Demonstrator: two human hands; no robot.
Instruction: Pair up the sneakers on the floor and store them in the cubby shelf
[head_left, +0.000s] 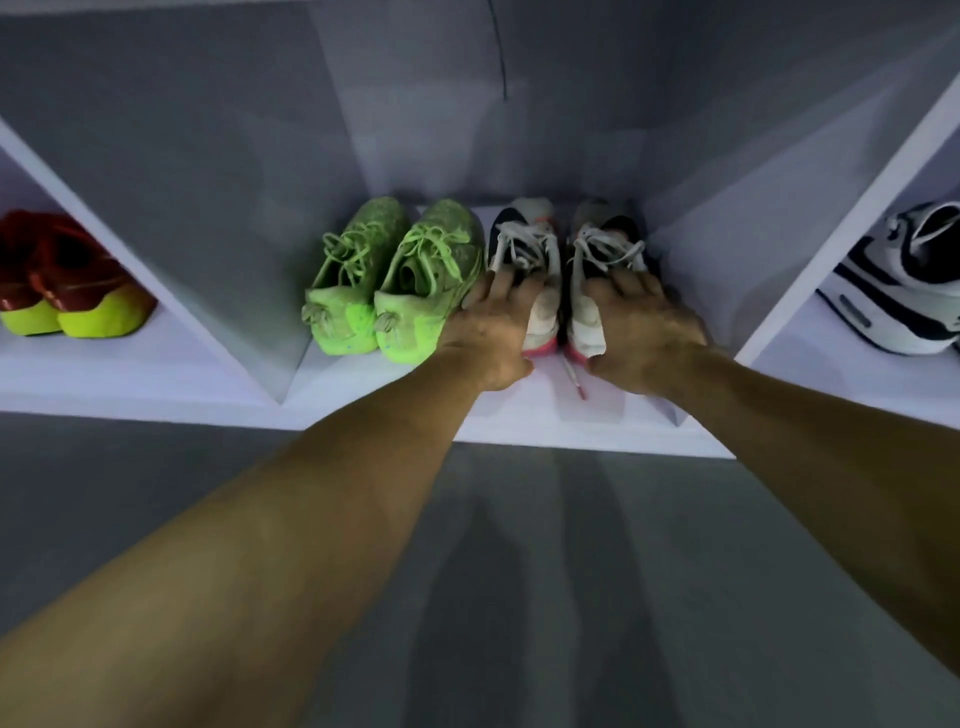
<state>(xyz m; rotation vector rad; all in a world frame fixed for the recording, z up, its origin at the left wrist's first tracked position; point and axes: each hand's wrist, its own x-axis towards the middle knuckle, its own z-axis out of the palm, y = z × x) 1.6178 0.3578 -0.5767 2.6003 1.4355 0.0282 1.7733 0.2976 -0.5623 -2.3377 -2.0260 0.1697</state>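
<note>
A pair of white and black sneakers with pink heels stands in the middle cubby of the white shelf (363, 395), toes pointing inward. My left hand (493, 327) grips the left sneaker (524, 249) at its collar, fingers inside the opening. My right hand (639, 327) grips the right sneaker (602, 244) the same way. A lime green pair (395, 280) stands right beside them on the left, in the same cubby. One loose lace end (574, 379) trails out onto the shelf floor between my hands.
The left cubby holds a red pair with yellow heels (67, 291). The right cubby holds a white and black pair (904, 280). Slanted white dividers (810, 249) separate the cubbies. Grey floor (519, 571) lies below the shelf.
</note>
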